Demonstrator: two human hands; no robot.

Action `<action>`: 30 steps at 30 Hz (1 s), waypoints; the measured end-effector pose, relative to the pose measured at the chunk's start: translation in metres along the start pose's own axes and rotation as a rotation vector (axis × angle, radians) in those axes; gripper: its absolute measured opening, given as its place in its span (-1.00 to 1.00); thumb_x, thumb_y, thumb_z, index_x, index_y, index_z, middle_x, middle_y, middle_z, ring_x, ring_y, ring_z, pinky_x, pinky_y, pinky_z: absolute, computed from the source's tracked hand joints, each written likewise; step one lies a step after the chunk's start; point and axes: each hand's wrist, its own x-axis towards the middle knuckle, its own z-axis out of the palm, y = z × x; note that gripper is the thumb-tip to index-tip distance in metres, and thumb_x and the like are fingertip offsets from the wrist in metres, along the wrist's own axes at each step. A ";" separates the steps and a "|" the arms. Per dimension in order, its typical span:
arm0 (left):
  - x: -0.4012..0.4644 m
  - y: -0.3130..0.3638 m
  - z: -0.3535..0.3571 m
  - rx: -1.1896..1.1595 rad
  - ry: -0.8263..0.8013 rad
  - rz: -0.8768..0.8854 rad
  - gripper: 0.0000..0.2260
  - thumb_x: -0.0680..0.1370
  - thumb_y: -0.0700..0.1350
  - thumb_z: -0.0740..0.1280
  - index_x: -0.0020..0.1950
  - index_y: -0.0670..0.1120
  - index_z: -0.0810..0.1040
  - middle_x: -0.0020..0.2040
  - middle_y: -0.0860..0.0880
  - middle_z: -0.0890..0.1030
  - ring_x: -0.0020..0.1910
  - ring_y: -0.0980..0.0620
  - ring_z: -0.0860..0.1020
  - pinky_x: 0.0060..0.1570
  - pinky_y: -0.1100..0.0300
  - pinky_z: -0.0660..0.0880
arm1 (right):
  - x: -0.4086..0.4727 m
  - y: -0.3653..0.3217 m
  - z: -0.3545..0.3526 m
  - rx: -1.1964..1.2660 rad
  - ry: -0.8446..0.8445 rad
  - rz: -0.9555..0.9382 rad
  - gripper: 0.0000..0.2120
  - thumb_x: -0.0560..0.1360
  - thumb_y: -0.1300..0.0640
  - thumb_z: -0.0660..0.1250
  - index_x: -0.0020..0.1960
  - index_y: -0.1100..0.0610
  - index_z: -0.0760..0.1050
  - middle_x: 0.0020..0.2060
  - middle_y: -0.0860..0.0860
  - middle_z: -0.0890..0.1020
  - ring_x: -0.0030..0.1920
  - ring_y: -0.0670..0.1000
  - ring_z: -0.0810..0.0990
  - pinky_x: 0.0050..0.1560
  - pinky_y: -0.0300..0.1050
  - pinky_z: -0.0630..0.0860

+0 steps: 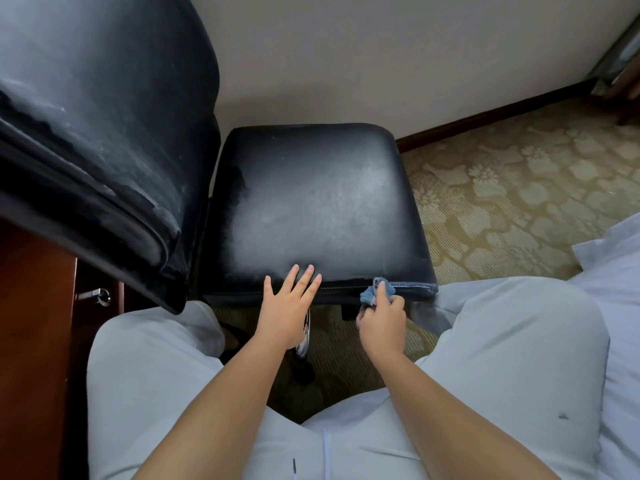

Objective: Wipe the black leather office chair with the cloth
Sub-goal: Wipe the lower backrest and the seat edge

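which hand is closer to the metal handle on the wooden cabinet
Left. The left hand rests on the seat's front edge, nearer the handle; the right hand, gripping the cloth, is farther away.

A patterned carpet (pixel 502 188) in olive and beige, with flower and cloud shapes, covers the floor on the right. A plain off-white wall (pixel 381 57) rises behind it, edged at the bottom by a dark brown baseboard (pixel 491 114). At the left stands reddish-brown wooden furniture (pixel 31 306), and a small metal handle (pixel 100 295) shows on its darker front. White bedding (pixel 616 271) lies at the right edge. In the top right corner hangs a grey curtain (pixel 620 53), blurred.
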 end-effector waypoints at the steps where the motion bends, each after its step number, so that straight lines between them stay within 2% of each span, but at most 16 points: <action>1: 0.000 0.000 0.000 0.002 0.001 -0.003 -0.14 0.51 -0.09 0.32 0.53 0.01 -0.29 0.54 -0.01 -0.31 0.51 -0.07 -0.30 0.42 -0.29 -0.10 | -0.002 -0.001 0.000 -0.046 -0.032 -0.059 -0.42 0.58 0.14 0.23 0.53 0.05 0.07 0.20 0.09 0.33 0.18 0.05 0.40 0.11 -0.13 0.47; 3: -0.001 0.000 0.001 0.004 0.009 -0.008 -0.14 0.51 -0.08 0.32 0.53 0.01 -0.29 0.54 -0.01 -0.31 0.51 -0.07 -0.29 0.42 -0.27 -0.10 | -0.004 -0.003 0.001 -0.112 -0.055 -0.126 -0.41 0.58 0.13 0.23 0.54 0.04 0.06 0.23 0.07 0.33 0.18 0.03 0.38 0.12 -0.13 0.49; 7: -0.003 -0.004 0.001 0.027 0.013 -0.002 -0.15 0.51 -0.08 0.31 0.53 0.00 -0.29 0.54 0.00 -0.31 0.51 -0.06 -0.29 0.43 -0.23 -0.09 | -0.003 -0.003 -0.003 -0.054 0.027 -0.014 -0.44 0.59 0.15 0.19 0.53 0.03 0.08 0.23 0.09 0.35 0.19 0.05 0.38 0.06 -0.11 0.48; 11: -0.004 -0.008 0.004 0.035 0.026 -0.006 -0.16 0.51 -0.09 0.28 0.53 -0.01 -0.30 0.54 0.00 -0.31 0.51 -0.06 -0.29 0.44 -0.22 -0.09 | -0.003 -0.001 -0.004 -0.070 -0.011 -0.030 -0.43 0.59 0.13 0.21 0.54 0.04 0.06 0.23 0.08 0.34 0.18 0.04 0.40 0.10 -0.12 0.50; 14: -0.005 -0.011 0.005 0.036 0.026 -0.007 -0.16 0.51 -0.10 0.28 0.53 -0.01 -0.30 0.54 0.01 -0.31 0.51 -0.06 -0.29 0.44 -0.21 -0.09 | -0.002 0.001 -0.007 0.038 0.046 0.114 -0.44 0.59 0.13 0.19 0.53 0.03 0.07 0.19 0.10 0.34 0.13 0.06 0.43 0.10 -0.10 0.47; 17: -0.007 -0.013 0.005 0.028 0.016 -0.021 -0.16 0.51 -0.11 0.28 0.53 0.00 -0.31 0.53 0.00 -0.32 0.51 -0.07 -0.30 0.44 -0.21 -0.08 | -0.004 0.001 -0.008 0.040 0.021 0.120 -0.44 0.60 0.13 0.19 0.54 0.03 0.06 0.20 0.10 0.33 0.13 0.07 0.43 0.08 -0.12 0.43; 19: -0.006 -0.015 0.008 0.029 0.024 -0.028 -0.16 0.51 -0.11 0.28 0.52 0.00 -0.31 0.53 0.00 -0.32 0.51 -0.08 -0.30 0.44 -0.21 -0.08 | -0.004 0.003 -0.009 0.047 0.012 0.174 -0.44 0.60 0.13 0.17 0.54 0.02 0.04 0.24 0.12 0.31 0.16 0.10 0.43 0.08 -0.10 0.43; 22: -0.006 -0.017 0.009 0.045 0.024 -0.033 -0.16 0.52 -0.10 0.29 0.52 0.00 -0.31 0.54 -0.01 -0.31 0.51 -0.09 -0.29 0.44 -0.21 -0.08 | -0.002 0.011 -0.016 0.027 0.000 0.324 -0.43 0.60 0.13 0.14 0.54 0.05 0.00 0.34 0.17 0.26 0.26 0.17 0.40 0.19 -0.03 0.41; 25: -0.007 -0.010 0.011 0.005 0.048 -0.064 -0.18 0.51 -0.08 0.27 0.53 -0.03 -0.28 0.52 -0.04 -0.31 0.52 -0.13 -0.25 0.44 -0.21 -0.07 | -0.009 0.004 -0.012 0.008 0.008 0.200 -0.43 0.59 0.14 0.17 0.53 0.04 0.04 0.28 0.12 0.31 0.21 0.12 0.40 0.13 -0.06 0.42; 27: -0.006 -0.001 0.013 -0.037 0.114 -0.079 -0.15 0.44 -0.07 0.36 0.54 -0.03 -0.16 0.54 -0.09 -0.18 0.53 -0.16 -0.11 0.42 -0.25 0.03 | -0.017 -0.002 -0.005 -0.041 0.001 0.077 -0.43 0.59 0.14 0.18 0.53 0.01 0.05 0.21 0.07 0.34 0.14 0.07 0.40 0.01 -0.11 0.42; 29: 0.000 0.009 0.013 -0.073 0.149 -0.041 -0.12 0.37 -0.06 0.43 0.55 -0.01 -0.03 0.55 -0.12 -0.05 0.53 -0.16 -0.03 0.39 -0.28 0.05 | -0.015 -0.001 -0.003 -0.074 0.008 0.096 -0.43 0.59 0.13 0.17 0.54 0.00 0.03 0.21 0.06 0.34 0.13 0.05 0.40 -0.04 -0.13 0.41; 30: 0.005 0.013 0.011 -0.070 0.152 -0.002 -0.13 0.41 -0.06 0.41 0.55 0.01 -0.08 0.55 -0.10 -0.12 0.53 -0.15 -0.09 0.39 -0.28 0.00 | -0.012 0.000 -0.005 -0.059 0.018 0.154 -0.43 0.60 0.14 0.16 0.54 0.00 0.02 0.23 0.07 0.34 0.15 0.06 0.40 -0.03 -0.12 0.41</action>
